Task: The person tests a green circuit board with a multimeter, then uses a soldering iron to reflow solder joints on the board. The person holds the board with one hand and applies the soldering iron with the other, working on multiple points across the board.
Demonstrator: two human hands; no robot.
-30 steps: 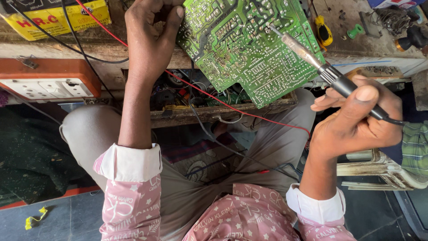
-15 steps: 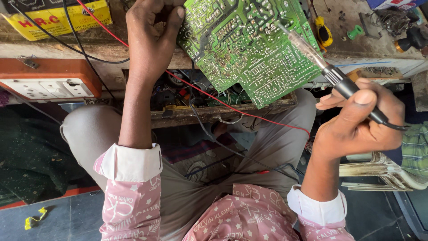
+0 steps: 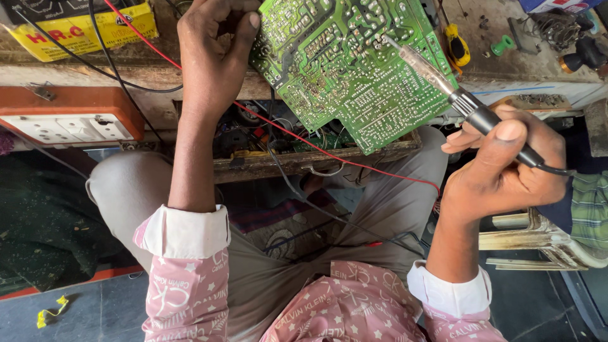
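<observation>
Worn wooden desk (image 3: pixel 76 69) along the top, cluttered. Orange switch box (image 3: pixel 63 120) hung at its front left edge; yellow battery case (image 3: pixel 82 28) toward the left back corner; yellow-handled tool (image 3: pixel 457 47) and green cap (image 3: pixel 503 44) toward the right. Green circuit board (image 3: pixel 342 69), solder side up, tilted off the front edge above the lap. Stiff, light, probably brittle at the joints; best gripped by bare edges or corners, clear of the soldered traces. Left hand (image 3: pixel 212 60) closed on the board's left edge, thumb over the face. Right hand (image 3: pixel 506 168) wrapped pen-fashion around a soldering iron (image 3: pixel 443 82), tip resting on the board's right part. Red wire (image 3: pixel 285 130) trailing beneath.
</observation>
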